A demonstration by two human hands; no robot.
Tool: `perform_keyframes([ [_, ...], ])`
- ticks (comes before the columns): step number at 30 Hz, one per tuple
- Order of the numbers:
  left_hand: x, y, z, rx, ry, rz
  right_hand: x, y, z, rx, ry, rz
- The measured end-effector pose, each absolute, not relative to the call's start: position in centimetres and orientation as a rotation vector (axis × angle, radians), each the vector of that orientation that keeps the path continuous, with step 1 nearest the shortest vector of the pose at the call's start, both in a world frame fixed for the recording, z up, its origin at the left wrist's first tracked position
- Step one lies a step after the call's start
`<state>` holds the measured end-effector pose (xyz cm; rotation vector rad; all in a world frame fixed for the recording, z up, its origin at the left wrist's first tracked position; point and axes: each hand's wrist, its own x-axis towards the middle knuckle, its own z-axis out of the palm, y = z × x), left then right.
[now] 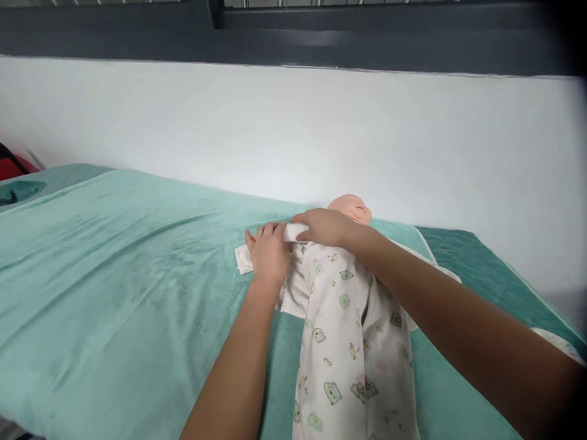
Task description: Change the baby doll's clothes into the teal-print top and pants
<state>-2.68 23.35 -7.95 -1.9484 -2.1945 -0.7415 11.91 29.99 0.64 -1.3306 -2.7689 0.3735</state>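
Across the doll's (pixel 346 203) upper body, close below its head: one white roll of cloth (pixel 296 232), soft, smooth and rounded, spanning the gap between two bare hands.

Right hand (pixel 323 226): fingers over the far side, thumb on the near side, gripping the roll; probably so held to stop the cloth slipping or unrolling. Left hand (pixel 268 252): palm down, fingers bent over the cloth's other stretch; whether it pinches or only presses, cannot tell. Its place apart from the right likely keeps the length straight.

Beyond the left hand: one flat, squarish white end piece (pixel 244 260).

Toward the viewer: printed clothing (pixel 339 342), white, loose and creased, with green animal heads and small figures; long, running off the lower edge.

Beneath all: green bedcover (pixel 137 293), plush, rippled at left, presumably a soft support for the doll. At right, a darker green strip (pixel 477 263).

Behind: plain white wall (pixel 293 128); above it, a dark, smooth window frame (pixel 367 49).
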Motion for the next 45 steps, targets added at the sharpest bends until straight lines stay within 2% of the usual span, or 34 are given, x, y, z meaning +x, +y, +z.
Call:
perform_keyframes([
  [5, -3.3, 23.5, -8.1, -1.847, -2.241, -0.756, 17.5, 26.9, -0.7, -1.301, -2.244, 0.439],
  [9, -3.4, 23.6, -8.1, -1.845, -2.226, -0.734, 23.8, 23.1, -6.0, -1.572, -1.723, 0.219],
  [12, -3.1, 23.5, -8.2, -1.87, -2.209, -0.684, 26.2, 21.9, -9.9, -1.608, -1.783, 0.072],
  [15, -2.6, 23.2, -8.0, -1.876, -2.201, -0.673, 27.1, 22.1, -11.3, -1.691, -1.823, -0.059],
  [18, -1.9, 22.7, -7.1, -1.942, -2.126, -0.83, 28.5, 22.9, -11.3, -1.783, -1.786, -0.045],
  [22, 0.1, 21.9, -4.3, -2.178, -1.971, -1.258, 31.1, 23.7, -11.2, -1.896, -1.601, 0.113],
  [24, 1.9, 22.0, -2.5, -2.388, -1.878, -1.315, 31.6, 23.9, -11.2, -1.927, -1.56, 0.161],
  [27, 5.6, 23.3, -0.1, -2.77, -1.684, -1.0, 31.1, 23.9, -10.8, -1.94, -1.528, 0.188],
  [31, 11.5, 26.1, 1.5, -2.852, -1.569, -0.106, 30.4, 23.9, -10.2, -1.961, -1.515, 0.249],
  [33, 14.3, 27.2, 1.5, -2.871, -1.494, 0.206, 30.4, 24.0, -10.2, -1.961, -1.535, 0.24],
  [38, 18.8, 28.8, -0.6, -2.845, -1.51, 0.399, 30.8, 24.4, -10.8, -1.959, -1.584, 0.204],
  [45, 19.0, 30.1, -1.6, -2.792, -1.496, 0.493, 30.9, 24.3, -10.7, -1.96, -1.524, 0.217],
])
